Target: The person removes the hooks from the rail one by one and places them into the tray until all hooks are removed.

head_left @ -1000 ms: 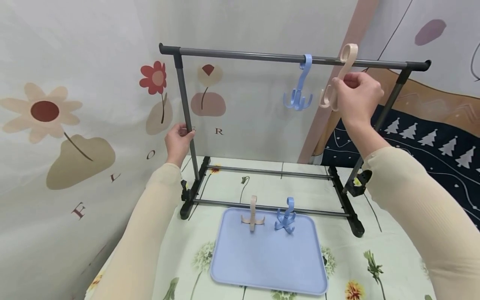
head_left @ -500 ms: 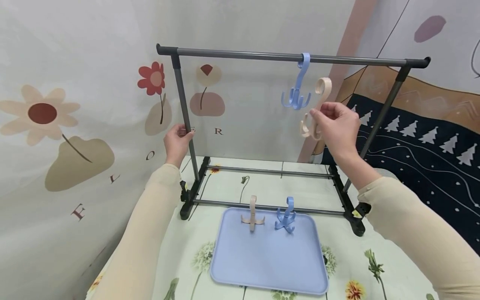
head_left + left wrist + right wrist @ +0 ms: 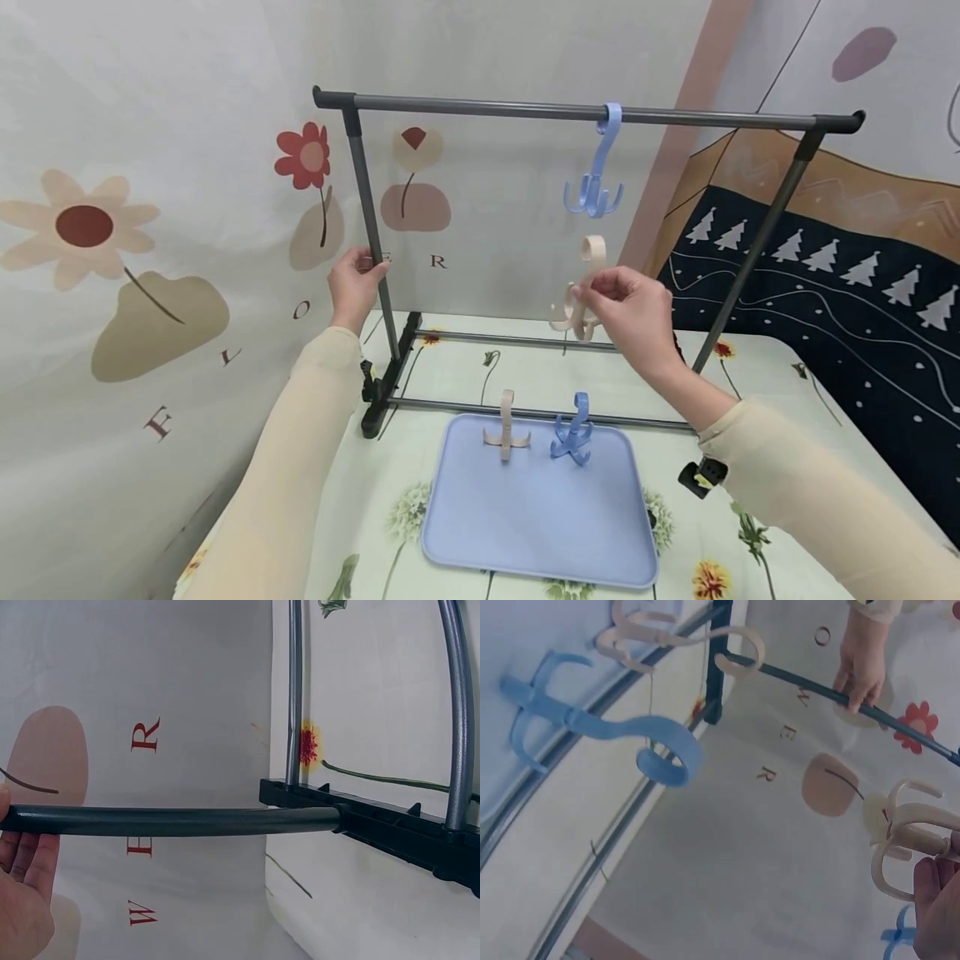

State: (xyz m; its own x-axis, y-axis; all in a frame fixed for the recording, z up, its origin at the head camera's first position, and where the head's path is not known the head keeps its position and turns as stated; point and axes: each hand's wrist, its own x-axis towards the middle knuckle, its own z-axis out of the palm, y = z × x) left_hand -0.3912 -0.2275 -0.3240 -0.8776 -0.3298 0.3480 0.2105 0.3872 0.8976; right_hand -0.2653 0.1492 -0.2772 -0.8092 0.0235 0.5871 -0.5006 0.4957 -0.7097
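Note:
My right hand point(image 3: 633, 321) pinches a beige multi-prong hook point(image 3: 592, 250) in the air, below the rack's top bar and above the tray. In the right wrist view its curved prongs point(image 3: 900, 832) show beside the fingers. My left hand point(image 3: 356, 287) holds the left upright point(image 3: 367, 187) of the dark metal rack between thumb and fingers; the left wrist view shows that same upright point(image 3: 172, 821). A blue hook point(image 3: 596, 175) hangs from the top bar point(image 3: 480, 108). On the blue tray point(image 3: 540, 533) another beige hook point(image 3: 506, 429) and another blue hook point(image 3: 573, 433) lie side by side.
The rack's lower rails point(image 3: 525, 412) run just behind the tray, between black feet point(image 3: 390, 383). A flower-print cloth point(image 3: 405, 500) covers the table. Behind stands a patterned curtain point(image 3: 487, 275), with a dark tree-print cloth point(image 3: 825, 308) at the right.
The beige hook was at the top bar one second ago. My right hand has brought it down and leftward, away from the bar. My left hand stays on the upright.

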